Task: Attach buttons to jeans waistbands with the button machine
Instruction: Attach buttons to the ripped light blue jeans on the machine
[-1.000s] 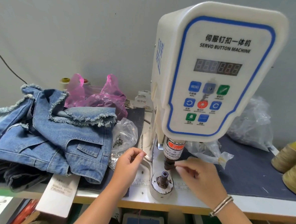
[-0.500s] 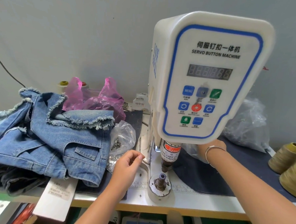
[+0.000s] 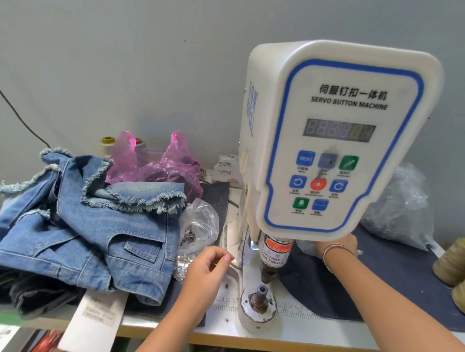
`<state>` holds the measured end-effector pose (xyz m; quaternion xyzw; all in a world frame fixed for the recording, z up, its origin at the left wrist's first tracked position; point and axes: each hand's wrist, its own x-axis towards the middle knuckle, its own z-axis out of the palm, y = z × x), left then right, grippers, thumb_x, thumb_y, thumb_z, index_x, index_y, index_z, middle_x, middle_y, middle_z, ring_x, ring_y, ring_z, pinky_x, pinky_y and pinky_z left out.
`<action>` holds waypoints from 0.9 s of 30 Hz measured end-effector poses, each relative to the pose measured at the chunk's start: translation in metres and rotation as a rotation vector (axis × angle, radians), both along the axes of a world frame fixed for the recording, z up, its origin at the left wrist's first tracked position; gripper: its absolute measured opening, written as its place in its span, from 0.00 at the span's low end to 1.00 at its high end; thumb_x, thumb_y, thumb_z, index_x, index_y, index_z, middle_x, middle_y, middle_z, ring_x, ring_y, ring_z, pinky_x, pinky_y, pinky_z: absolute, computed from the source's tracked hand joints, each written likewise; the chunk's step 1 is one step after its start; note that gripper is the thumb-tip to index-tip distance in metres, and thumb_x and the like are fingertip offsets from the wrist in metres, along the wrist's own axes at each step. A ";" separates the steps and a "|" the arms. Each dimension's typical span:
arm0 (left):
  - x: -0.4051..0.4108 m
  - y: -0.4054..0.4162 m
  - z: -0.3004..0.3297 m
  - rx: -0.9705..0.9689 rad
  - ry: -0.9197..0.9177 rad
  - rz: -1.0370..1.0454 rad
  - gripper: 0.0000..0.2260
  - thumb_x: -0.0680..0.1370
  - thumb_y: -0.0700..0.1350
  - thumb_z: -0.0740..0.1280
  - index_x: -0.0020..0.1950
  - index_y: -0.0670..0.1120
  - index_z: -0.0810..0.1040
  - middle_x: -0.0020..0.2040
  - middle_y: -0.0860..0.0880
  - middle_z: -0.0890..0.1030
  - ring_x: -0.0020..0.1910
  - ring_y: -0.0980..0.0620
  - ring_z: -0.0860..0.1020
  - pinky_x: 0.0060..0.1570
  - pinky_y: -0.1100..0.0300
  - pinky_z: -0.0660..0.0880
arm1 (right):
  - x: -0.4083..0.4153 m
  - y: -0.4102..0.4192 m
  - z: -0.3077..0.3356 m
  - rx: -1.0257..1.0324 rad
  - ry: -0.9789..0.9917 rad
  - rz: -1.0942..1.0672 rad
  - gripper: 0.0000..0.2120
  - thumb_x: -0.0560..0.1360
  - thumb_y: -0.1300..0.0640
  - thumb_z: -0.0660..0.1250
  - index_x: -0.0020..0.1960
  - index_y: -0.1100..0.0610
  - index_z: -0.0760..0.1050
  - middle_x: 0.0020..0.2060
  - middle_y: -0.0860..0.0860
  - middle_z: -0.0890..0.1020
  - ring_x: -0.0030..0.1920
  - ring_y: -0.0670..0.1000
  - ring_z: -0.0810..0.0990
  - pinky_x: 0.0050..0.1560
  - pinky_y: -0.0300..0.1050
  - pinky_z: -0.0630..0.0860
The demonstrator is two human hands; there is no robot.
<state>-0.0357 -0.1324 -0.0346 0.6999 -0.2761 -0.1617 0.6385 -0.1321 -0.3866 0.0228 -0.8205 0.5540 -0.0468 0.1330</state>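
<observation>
The button machine (image 3: 334, 144) stands upright right of the table's middle, its white head with a blue-bordered panel hanging over the round lower die (image 3: 257, 309) at the near edge; a second ago the person's right hand was at the ram just above that die, and since then it has gone back behind the machine head. That right hand (image 3: 340, 243) now shows only as a wrist with a bracelet (image 3: 338, 249) and a bit of the back of the hand beyond it, so I cannot tell whether its fingers are apart or closed. The left hand (image 3: 206, 269) has hardly shifted: it sits just left of the machine's base with fingers curled in and fingertips close to the thumb; whether something small is pinched there I cannot make out. The jeans (image 3: 86, 226) lie in one heap on the left of the table (image 3: 324, 342), frayed hems uppermost, with no denim under the ram. Between heap and machine sits one clear bag (image 3: 199, 228) of small metal pieces, and behind it one pink bag (image 3: 169, 169). Two thread cones (image 3: 457, 260) stand at the near right, two more spools (image 3: 106, 143) far left against the wall.
</observation>
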 end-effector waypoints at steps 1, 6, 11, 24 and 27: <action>0.000 0.000 0.000 0.007 -0.001 -0.002 0.07 0.80 0.43 0.65 0.43 0.51 0.80 0.40 0.52 0.82 0.41 0.55 0.80 0.41 0.69 0.75 | -0.001 0.001 -0.001 -0.050 0.026 0.016 0.15 0.78 0.54 0.63 0.61 0.61 0.74 0.59 0.60 0.78 0.61 0.61 0.76 0.57 0.52 0.72; -0.001 0.000 0.001 0.013 0.002 0.001 0.07 0.80 0.43 0.65 0.43 0.51 0.80 0.41 0.51 0.82 0.42 0.54 0.80 0.42 0.68 0.75 | -0.010 0.003 -0.004 -0.191 0.041 0.113 0.12 0.78 0.54 0.62 0.59 0.58 0.76 0.54 0.58 0.80 0.56 0.62 0.78 0.53 0.52 0.73; -0.002 0.000 0.002 0.019 0.009 -0.001 0.07 0.80 0.44 0.65 0.43 0.51 0.80 0.41 0.49 0.82 0.43 0.51 0.81 0.46 0.59 0.77 | -0.018 0.002 -0.015 -0.340 -0.207 0.170 0.09 0.78 0.57 0.60 0.50 0.59 0.78 0.44 0.59 0.83 0.38 0.59 0.75 0.40 0.48 0.65; -0.004 0.000 0.004 0.012 0.021 -0.020 0.06 0.80 0.43 0.65 0.45 0.48 0.80 0.41 0.46 0.83 0.44 0.47 0.82 0.49 0.52 0.79 | -0.062 0.091 -0.024 0.282 -1.188 0.224 0.13 0.72 0.68 0.70 0.41 0.50 0.82 0.35 0.46 0.85 0.36 0.39 0.81 0.39 0.28 0.75; -0.009 0.002 0.010 -0.004 0.003 -0.033 0.06 0.80 0.41 0.65 0.46 0.49 0.80 0.43 0.47 0.82 0.44 0.49 0.81 0.46 0.57 0.77 | -0.063 0.129 -0.026 0.436 -1.228 0.275 0.12 0.69 0.72 0.71 0.39 0.55 0.81 0.36 0.51 0.85 0.37 0.44 0.82 0.39 0.32 0.77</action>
